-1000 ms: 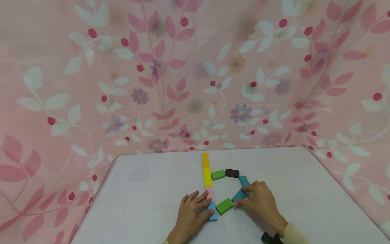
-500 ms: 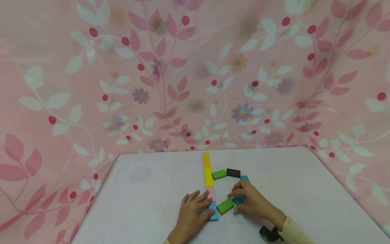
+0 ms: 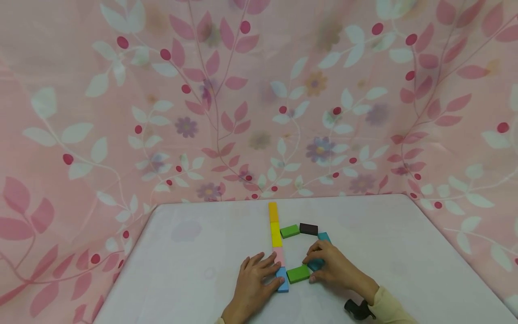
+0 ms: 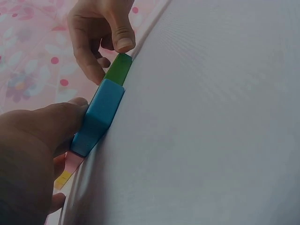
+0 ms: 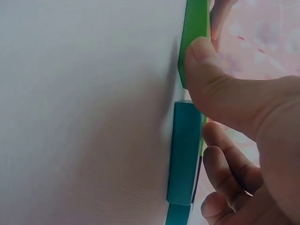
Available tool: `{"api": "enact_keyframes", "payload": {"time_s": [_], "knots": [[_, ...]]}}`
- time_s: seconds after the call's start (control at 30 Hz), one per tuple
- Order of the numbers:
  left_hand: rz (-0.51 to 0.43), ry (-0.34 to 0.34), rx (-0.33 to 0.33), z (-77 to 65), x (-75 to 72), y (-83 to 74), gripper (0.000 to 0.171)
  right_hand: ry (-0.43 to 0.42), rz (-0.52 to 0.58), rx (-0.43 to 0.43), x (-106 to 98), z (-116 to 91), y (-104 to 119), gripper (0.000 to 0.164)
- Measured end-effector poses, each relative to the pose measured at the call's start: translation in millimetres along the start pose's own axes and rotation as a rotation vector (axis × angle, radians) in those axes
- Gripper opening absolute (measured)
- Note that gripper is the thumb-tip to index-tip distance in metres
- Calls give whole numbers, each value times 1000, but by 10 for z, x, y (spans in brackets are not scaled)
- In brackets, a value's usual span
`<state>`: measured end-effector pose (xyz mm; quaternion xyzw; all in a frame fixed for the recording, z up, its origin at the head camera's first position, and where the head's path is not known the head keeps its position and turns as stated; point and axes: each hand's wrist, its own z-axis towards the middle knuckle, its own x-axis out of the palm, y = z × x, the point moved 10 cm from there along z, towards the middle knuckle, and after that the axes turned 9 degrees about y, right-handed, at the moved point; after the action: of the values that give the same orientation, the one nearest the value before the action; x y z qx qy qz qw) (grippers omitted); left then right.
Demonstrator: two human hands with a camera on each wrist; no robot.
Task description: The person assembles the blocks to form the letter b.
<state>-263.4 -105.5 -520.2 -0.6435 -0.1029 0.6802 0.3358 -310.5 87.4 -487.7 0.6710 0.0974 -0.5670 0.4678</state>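
Flat wooden blocks lie on the white table in a P-like outline. My right hand (image 3: pixel 333 267) pinches the near green block (image 3: pixel 297 274) by its right end, thumb on the near side and fingertips on the far side. A teal block (image 3: pixel 316 264), partly hidden, lies under that hand's fingers. My left hand (image 3: pixel 255 279) rests along the left side of the column, thumb and fingertips touching the light blue block (image 3: pixel 282 286) and reaching the pink block (image 3: pixel 279 255). The column continues with a yellow block (image 3: pixel 275 234) and an orange block (image 3: pixel 273 211).
The curve's far side holds another green block (image 3: pixel 289 231), a dark brown block (image 3: pixel 308 229) and a second teal block (image 3: pixel 324 236). A small black object (image 3: pixel 358 310) sits by the right sleeve (image 3: pixel 390 310). A pink floral cloth (image 3: pixel 259 99) hangs behind the table (image 3: pixel 182 270).
My right hand has moved left from the teal blocks to the near green block. That green block has turned slightly and lies more level across. The left hand stays in place.
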Motion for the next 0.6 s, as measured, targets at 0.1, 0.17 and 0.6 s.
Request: {"api": "enact_keyframes", "payload": {"time_s": [0.1, 0.17, 0.6], "knots": [[-5, 4, -4, 3, 0, 4, 42, 5, -8, -14, 18, 6, -1, 30], [-7, 6, -6, 2, -1, 5, 43, 4, -14, -21, 24, 5, 0, 29], [3, 11, -11, -9, -7, -2, 42, 18, -19, -15, 12, 12, 13, 29]]}}
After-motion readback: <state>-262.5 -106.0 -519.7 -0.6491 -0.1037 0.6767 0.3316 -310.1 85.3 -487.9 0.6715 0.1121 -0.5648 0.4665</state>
